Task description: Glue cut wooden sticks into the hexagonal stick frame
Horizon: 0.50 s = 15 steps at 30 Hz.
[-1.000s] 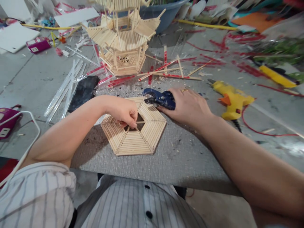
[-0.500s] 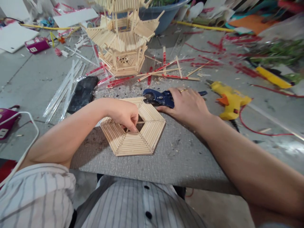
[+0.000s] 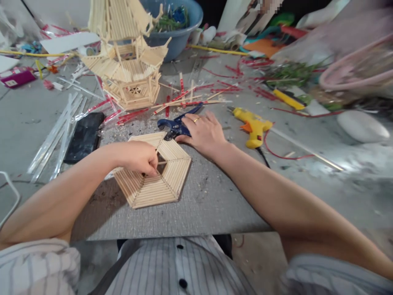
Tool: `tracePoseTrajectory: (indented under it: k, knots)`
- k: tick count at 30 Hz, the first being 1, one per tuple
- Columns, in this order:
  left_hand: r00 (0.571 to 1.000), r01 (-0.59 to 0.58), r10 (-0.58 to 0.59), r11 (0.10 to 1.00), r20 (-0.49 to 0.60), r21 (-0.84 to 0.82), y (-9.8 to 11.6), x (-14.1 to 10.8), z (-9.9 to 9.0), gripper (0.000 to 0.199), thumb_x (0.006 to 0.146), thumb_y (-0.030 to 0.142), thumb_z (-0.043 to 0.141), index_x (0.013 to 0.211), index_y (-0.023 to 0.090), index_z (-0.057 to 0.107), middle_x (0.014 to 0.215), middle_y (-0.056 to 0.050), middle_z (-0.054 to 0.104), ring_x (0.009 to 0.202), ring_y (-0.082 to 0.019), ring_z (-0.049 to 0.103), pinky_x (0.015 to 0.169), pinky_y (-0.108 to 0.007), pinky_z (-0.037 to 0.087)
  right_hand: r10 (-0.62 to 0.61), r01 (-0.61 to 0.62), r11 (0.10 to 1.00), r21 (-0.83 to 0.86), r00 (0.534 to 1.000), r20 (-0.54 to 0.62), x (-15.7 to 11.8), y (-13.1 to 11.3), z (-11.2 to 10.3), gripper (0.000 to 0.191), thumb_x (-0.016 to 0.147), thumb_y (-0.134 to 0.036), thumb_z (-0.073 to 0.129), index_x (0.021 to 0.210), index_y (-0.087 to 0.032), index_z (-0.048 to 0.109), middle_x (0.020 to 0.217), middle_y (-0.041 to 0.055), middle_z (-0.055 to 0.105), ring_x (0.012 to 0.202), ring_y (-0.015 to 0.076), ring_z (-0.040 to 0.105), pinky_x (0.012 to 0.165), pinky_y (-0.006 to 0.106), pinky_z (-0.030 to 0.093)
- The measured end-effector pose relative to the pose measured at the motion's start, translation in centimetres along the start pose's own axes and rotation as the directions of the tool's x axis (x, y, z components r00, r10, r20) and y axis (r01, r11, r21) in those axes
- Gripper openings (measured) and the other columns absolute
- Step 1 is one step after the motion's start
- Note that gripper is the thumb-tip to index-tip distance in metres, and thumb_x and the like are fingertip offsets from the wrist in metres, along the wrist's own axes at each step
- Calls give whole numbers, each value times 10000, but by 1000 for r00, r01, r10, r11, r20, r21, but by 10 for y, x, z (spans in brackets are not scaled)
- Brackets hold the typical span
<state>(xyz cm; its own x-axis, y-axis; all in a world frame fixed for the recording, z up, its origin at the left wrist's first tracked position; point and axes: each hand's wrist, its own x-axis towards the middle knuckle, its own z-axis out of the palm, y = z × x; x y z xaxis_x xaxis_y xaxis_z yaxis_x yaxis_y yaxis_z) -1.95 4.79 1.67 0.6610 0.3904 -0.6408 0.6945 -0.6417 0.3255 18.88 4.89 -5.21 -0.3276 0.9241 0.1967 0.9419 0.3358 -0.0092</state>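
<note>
A flat hexagon of pale wooden sticks (image 3: 164, 180) lies on the grey board, with an opening at its middle crossed by thin sticks. My left hand (image 3: 140, 159) reaches over it from the left, thumb and fingers pinched at the opening; what they hold, if anything, is hidden. Beyond the hexagon's upper right edge, my right hand (image 3: 204, 131) is closed around dark blue cutters (image 3: 176, 125), whose jaws touch or overlap the hexagon's rim.
A stick pagoda (image 3: 132, 73) stands behind, near a blue basin (image 3: 181, 41). A black phone (image 3: 84, 137) lies left, beside clear strips (image 3: 58, 135). A yellow glue gun (image 3: 253, 127) lies right. Loose sticks and red scraps (image 3: 184, 98) lie beyond the board (image 3: 202, 213).
The view has swung right, so the scene appears farther left. The blue cutters have turned, their handles now pointing more away from me. My left hand still pinches at the opening.
</note>
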Motion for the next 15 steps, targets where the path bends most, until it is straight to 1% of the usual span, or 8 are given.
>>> tracePoseTrajectory:
  k: [3, 7, 9, 12, 15]
  knots:
    - [1000, 21, -21, 1000, -19, -21, 0, -1, 0, 232, 736, 374, 605, 782, 203, 755, 700, -25, 710, 545, -92, 505, 541, -230, 269, 26, -29, 998, -50, 998, -61, 2, 0, 0, 592, 900, -597, 310, 1232, -173, 556, 1318, 142, 543, 1259, 331, 416, 1067, 586, 188]
    - [998, 51, -52, 998, -34, -21, 2, -2, 0, 220, 726, 364, 609, 771, 200, 749, 697, -33, 703, 564, -102, 511, 548, -236, 263, 86, -93, 994, -55, 989, -124, 3, 6, 1, 559, 873, -578, 418, 1240, -181, 559, 1340, 157, 521, 1320, 376, 334, 1061, 671, 112]
    - [997, 59, -60, 998, -51, -22, 3, -2, 0, 218, 726, 361, 603, 757, 196, 743, 686, -35, 694, 567, -106, 510, 546, -238, 260, 119, -125, 991, -37, 985, -128, 3, 10, 1, 552, 867, -566, 446, 1241, -176, 560, 1354, 167, 505, 1326, 383, 321, 1059, 683, 94]
    - [994, 77, -80, 996, -78, -38, 3, -2, -1, 222, 727, 364, 597, 747, 191, 734, 667, -29, 682, 560, -104, 505, 539, -238, 261, 160, -162, 987, -8, 978, -135, 1, 19, -1, 541, 890, -548, 410, 1230, -157, 565, 1356, 167, 500, 1316, 360, 338, 1068, 643, 131]
    - [989, 112, -115, 993, -97, -34, 4, -2, -3, 228, 739, 365, 589, 761, 187, 729, 681, -30, 688, 574, -107, 518, 541, -238, 268, 212, -213, 977, 16, 961, -176, 1, 32, -6, 515, 915, -509, 369, 1196, -139, 590, 1312, 167, 532, 1256, 343, 409, 1027, 559, 276]
